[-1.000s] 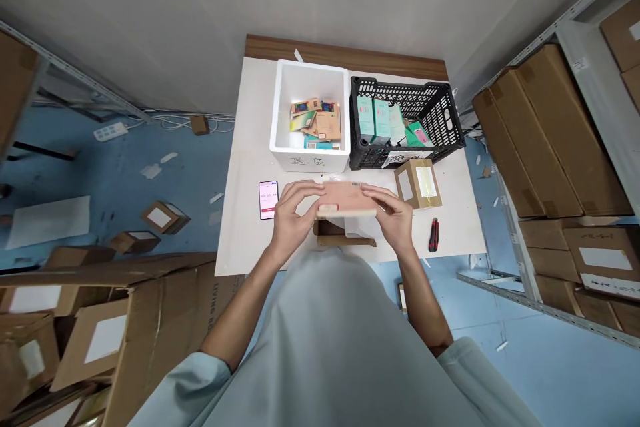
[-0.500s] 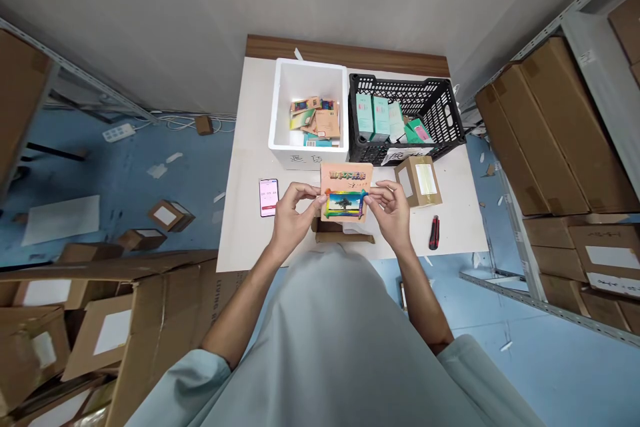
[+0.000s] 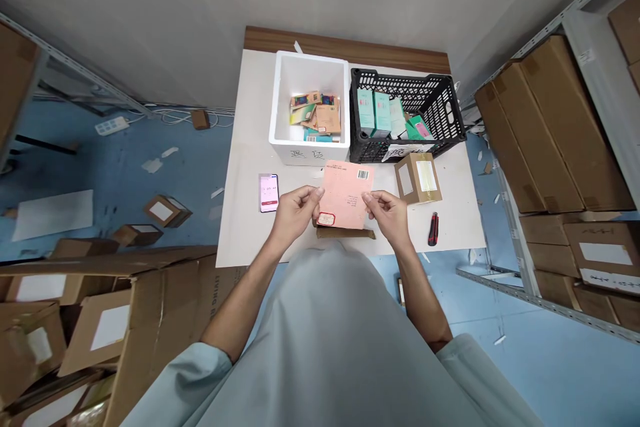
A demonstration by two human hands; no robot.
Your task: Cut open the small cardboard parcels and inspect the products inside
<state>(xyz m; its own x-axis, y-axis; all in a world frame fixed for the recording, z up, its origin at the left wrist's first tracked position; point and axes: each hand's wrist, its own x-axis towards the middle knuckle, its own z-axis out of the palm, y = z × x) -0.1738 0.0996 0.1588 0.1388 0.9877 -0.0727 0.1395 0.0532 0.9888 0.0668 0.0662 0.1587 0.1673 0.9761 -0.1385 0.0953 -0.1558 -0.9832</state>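
Observation:
A flat pink-orange packet (image 3: 346,193) with a barcode and a red-framed label is held up between my two hands. My left hand (image 3: 297,212) pinches its left edge, and my right hand (image 3: 387,215) pinches its right edge. Below the packet lies a brown cardboard box (image 3: 345,233), mostly hidden behind it. Just beyond stands a white foam box (image 3: 309,155) with several similar packets (image 3: 327,119) inside. To its right, a black plastic crate (image 3: 440,117) holds several mint-green boxes (image 3: 382,113).
A taped cardboard box (image 3: 419,178) and a red-black box cutter (image 3: 433,229) lie on the right of the white table (image 3: 245,233). A phone (image 3: 269,193) lies on the left. A large open carton (image 3: 165,313) with parcels stands at lower left; shelving (image 3: 590,60) is at right.
The packet has been turned over in my hands: its side with the colourful tree picture faced me before, and now the plain barcode side shows. Both hands still grip it.

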